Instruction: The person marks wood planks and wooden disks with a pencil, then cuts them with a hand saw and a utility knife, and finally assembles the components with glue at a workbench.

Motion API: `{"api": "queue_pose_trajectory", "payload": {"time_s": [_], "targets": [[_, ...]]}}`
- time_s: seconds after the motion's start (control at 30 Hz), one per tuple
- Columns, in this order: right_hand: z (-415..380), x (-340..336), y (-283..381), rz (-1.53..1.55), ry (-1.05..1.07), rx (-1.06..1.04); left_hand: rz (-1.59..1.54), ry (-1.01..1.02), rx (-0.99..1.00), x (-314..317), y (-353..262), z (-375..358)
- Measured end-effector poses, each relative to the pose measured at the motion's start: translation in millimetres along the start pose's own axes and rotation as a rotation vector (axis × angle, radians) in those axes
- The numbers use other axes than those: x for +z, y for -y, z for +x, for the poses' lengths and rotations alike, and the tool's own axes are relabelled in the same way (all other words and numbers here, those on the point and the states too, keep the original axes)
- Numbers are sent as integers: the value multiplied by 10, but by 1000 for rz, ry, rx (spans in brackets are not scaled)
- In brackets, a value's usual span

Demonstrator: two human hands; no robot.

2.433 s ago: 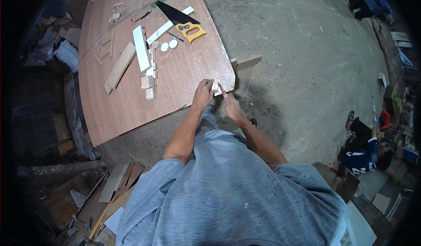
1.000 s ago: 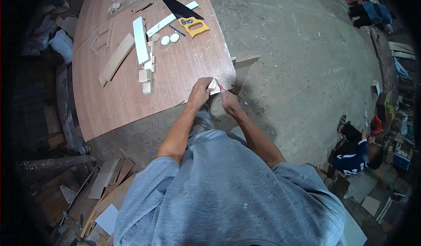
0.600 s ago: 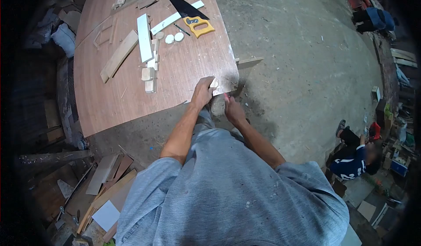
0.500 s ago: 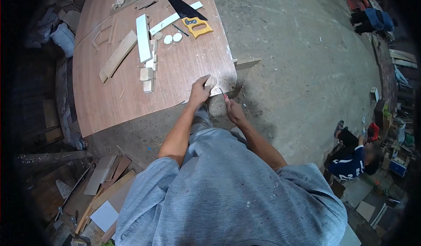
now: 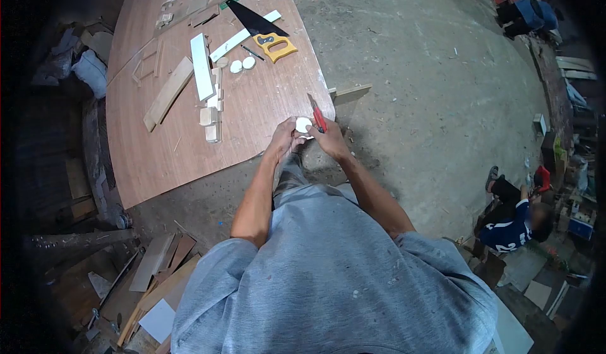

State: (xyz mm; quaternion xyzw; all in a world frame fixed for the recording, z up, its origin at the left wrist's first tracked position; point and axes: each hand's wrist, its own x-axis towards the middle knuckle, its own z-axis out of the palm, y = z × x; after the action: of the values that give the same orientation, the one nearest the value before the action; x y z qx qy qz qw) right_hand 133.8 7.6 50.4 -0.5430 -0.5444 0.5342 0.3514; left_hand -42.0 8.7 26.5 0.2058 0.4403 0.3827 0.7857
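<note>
At the table's near corner, my left hand (image 5: 283,137) is closed on a small round white disc (image 5: 303,125), its face turned up. My right hand (image 5: 331,140) grips a red utility knife (image 5: 319,120), the blade pointing away from me and clear of the disc. The right thumb also touches the disc's edge. Two similar white discs (image 5: 242,65) lie farther up the table, beside a dark pen (image 5: 252,52). A handsaw (image 5: 275,46) with a yellow handle rests across a white strip (image 5: 228,44).
The wooden tabletop (image 5: 151,171) carries a white board (image 5: 202,66), a bare plank (image 5: 168,94) and small wood blocks (image 5: 209,116). A piece of wood (image 5: 351,92) juts from its right edge. One person (image 5: 508,228) crouches at right; another (image 5: 529,18) is far right. Scrap boards (image 5: 154,278) lie lower left.
The knife has swung up and away from the disc, its blade now pointing forward. My right hand has come in beside my left, and the disc's white face now shows.
</note>
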Motion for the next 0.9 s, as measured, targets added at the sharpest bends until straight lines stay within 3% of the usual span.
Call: {"api": "queue_pose_trajectory", "payload": {"time_s": [0.1, 0.17, 0.23, 0.3, 0.43, 0.63, 0.83, 0.9], "targets": [[1, 12, -41, -50, -6, 119, 219, -94, 40, 38, 33, 31], [37, 51, -111, -57, -4, 131, 449, -162, 228, 88, 85, 14], [62, 99, -264, -67, -3, 145, 551, -188, 255, -77, 267, 177], [53, 135, -325, -241, -115, 172, 1048, -353, 492, -146, 356, 274], [-114, 30, -484, -205, -82, 342, 1187, -457, 485, -51, 309, 248], [-260, 58, -799, -93, -52, 286, 1106, -457, 491, 98, 266, 102], [-193, 147, -939, -307, 15, 131, 1146, -447, 496, 54, 274, 136], [-188, 259, -1073, -448, -71, 74, 1148, -460, 446, 75, 301, 104]]}}
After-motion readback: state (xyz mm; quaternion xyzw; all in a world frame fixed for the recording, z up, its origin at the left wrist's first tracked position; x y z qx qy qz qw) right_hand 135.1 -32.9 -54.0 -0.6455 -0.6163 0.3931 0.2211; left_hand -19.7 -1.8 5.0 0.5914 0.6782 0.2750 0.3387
